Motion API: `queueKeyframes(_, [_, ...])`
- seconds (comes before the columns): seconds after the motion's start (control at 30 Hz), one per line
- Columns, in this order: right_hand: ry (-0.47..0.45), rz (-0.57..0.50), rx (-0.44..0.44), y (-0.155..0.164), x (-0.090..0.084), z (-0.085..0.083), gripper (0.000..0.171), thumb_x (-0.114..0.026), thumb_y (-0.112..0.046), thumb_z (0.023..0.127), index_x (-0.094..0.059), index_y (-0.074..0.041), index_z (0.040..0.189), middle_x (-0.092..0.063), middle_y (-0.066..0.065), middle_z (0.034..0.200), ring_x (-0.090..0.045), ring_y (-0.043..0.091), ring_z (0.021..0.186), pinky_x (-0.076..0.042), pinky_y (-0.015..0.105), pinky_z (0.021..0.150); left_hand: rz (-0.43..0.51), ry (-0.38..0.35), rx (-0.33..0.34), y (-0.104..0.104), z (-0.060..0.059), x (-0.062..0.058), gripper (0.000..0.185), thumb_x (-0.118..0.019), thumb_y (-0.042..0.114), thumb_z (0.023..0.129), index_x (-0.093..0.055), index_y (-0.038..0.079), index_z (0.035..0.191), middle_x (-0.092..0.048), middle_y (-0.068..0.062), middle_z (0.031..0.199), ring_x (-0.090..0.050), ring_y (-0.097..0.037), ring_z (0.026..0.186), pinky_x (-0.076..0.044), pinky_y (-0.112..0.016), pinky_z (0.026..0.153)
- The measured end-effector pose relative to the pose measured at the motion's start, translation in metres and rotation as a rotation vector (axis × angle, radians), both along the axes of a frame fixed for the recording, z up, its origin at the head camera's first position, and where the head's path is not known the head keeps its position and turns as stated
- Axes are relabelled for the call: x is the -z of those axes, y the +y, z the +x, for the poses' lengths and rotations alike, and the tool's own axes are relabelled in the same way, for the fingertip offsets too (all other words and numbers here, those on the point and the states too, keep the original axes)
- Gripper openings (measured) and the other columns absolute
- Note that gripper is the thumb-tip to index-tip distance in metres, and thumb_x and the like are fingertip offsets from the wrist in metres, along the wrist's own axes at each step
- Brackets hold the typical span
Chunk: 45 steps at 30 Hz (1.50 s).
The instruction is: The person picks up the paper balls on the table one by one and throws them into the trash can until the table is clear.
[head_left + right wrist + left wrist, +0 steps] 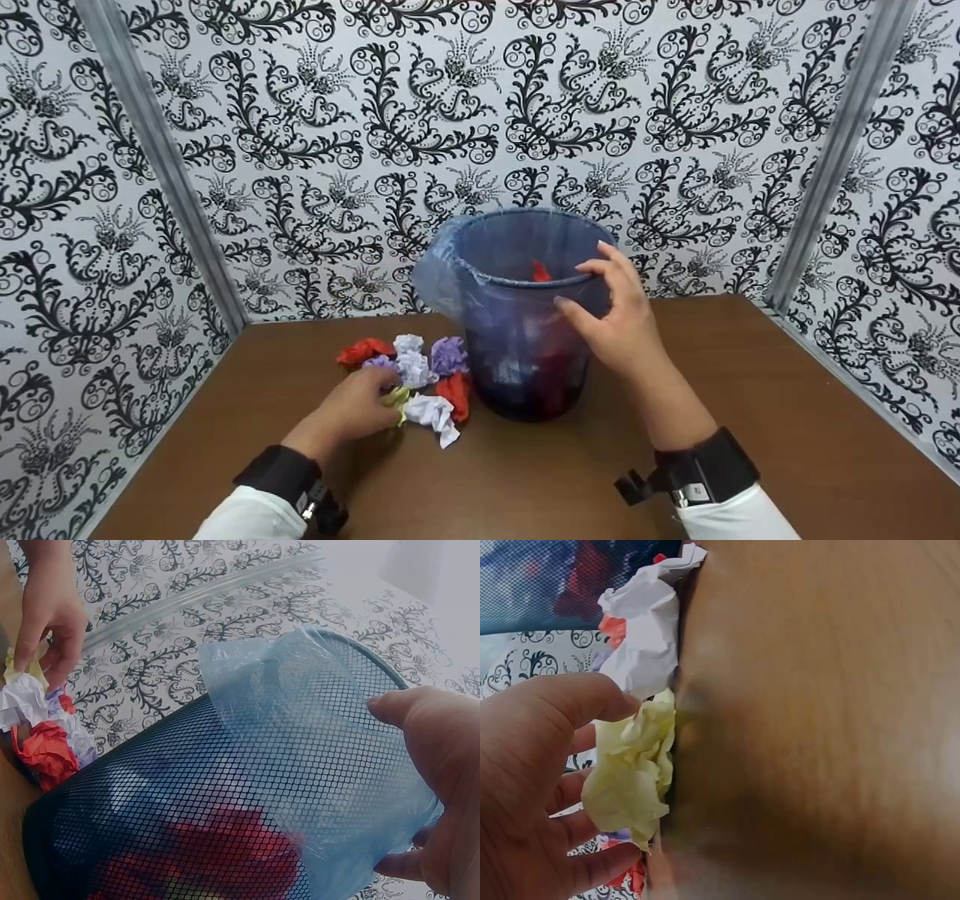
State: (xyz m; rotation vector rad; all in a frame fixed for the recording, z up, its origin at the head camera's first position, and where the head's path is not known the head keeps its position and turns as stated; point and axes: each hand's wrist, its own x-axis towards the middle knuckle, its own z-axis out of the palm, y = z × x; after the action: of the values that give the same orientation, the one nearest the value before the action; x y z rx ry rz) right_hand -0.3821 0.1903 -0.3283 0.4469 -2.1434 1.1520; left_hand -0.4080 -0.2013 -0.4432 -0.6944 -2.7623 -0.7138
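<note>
The left hand (358, 409) pinches a yellow paper ball (634, 769) in the pile (420, 375) at the bin's (517, 330) eight o'clock. The right hand (615, 315) hovers with fingers spread at the rim, gripping nothing.

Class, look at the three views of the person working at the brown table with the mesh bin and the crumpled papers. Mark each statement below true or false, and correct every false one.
1. The left hand touches a yellow paper ball. True.
2. The mesh bin lies on its side. False: it stands upright on the table.
3. The bin holds a blue plastic liner. True.
4. The right hand grips a red paper ball. False: it is at the bin's rim and holds no paper.
5. The loose crumpled papers lie on the bin's right. False: they lie on its left.
</note>
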Motion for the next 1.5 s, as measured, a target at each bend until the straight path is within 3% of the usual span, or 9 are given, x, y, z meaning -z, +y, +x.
queueKeyframes(0.37, [-0.002, 0.007, 0.011, 0.0, 0.0, 0.001, 0.048, -0.079, -0.046, 0.076, -0.059, -0.028, 0.117, -0.031, -0.006, 0.154, -0.029, 0.029, 0.142, -0.028, 0.063, 0.107, 0.018, -0.07, -0.006, -0.001, 0.002, 0.006, 0.041, -0.071, 0.003, 0.06, -0.065, 0.005, 0.101, -0.063, -0.005, 0.092, -0.056, -0.021, 0.081, -0.047, -0.038, 0.072])
queueKeyframes(0.7, [0.044, 0.014, 0.003, -0.001, 0.001, -0.001, 0.047, -0.08, -0.042, 0.076, -0.06, -0.027, 0.116, -0.035, -0.002, 0.153, -0.03, 0.026, 0.141, -0.026, 0.058, 0.11, 0.046, 0.004, -0.03, -0.003, 0.006, 0.012, 0.027, -0.069, -0.002, 0.061, -0.061, 0.01, 0.084, -0.058, -0.002, 0.078, -0.05, -0.015, 0.07, -0.042, -0.03, 0.061])
queueKeyframes(0.97, [0.04, 0.018, 0.004, 0.0, 0.001, 0.0, 0.047, -0.08, -0.042, 0.076, -0.06, -0.025, 0.116, -0.035, 0.001, 0.153, -0.03, 0.028, 0.141, -0.026, 0.061, 0.109, 0.069, 0.04, -0.063, -0.009, 0.007, 0.013, 0.021, -0.07, 0.0, 0.065, -0.06, 0.012, 0.079, -0.058, 0.0, 0.078, -0.053, -0.017, 0.071, -0.046, -0.034, 0.067])
queueKeyframes(1.1, [0.035, 0.018, 0.006, 0.0, 0.0, 0.0, 0.046, -0.08, -0.042, 0.077, -0.06, -0.026, 0.116, -0.034, -0.005, 0.153, -0.03, 0.027, 0.142, -0.027, 0.06, 0.11, 0.093, 0.04, -0.094, -0.011, 0.008, 0.01, 0.021, -0.07, 0.0, 0.065, -0.06, 0.014, 0.077, -0.056, 0.002, 0.077, -0.051, -0.015, 0.07, -0.045, -0.031, 0.065])
queueKeyframes(1.23, [0.033, 0.014, 0.004, -0.001, 0.0, 0.0, 0.046, -0.08, -0.041, 0.076, -0.06, -0.026, 0.116, -0.034, -0.006, 0.153, -0.03, 0.028, 0.142, -0.026, 0.06, 0.11, 0.118, 0.092, -0.143, -0.014, 0.01, 0.004, 0.021, -0.07, 0.0, 0.065, -0.061, 0.013, 0.077, -0.056, 0.002, 0.078, -0.051, -0.014, 0.072, -0.044, -0.032, 0.068])
queueKeyframes(1.5, [0.034, 0.011, 0.002, -0.001, 0.001, 0.001, 0.046, -0.08, -0.041, 0.077, -0.06, -0.027, 0.116, -0.034, -0.002, 0.153, -0.03, 0.028, 0.142, -0.027, 0.06, 0.109, 0.209, 0.192, -0.175, -0.008, 0.02, -0.023, 0.023, -0.072, -0.002, 0.064, -0.061, 0.014, 0.077, -0.058, 0.0, 0.084, -0.054, -0.017, 0.079, -0.047, -0.034, 0.072])
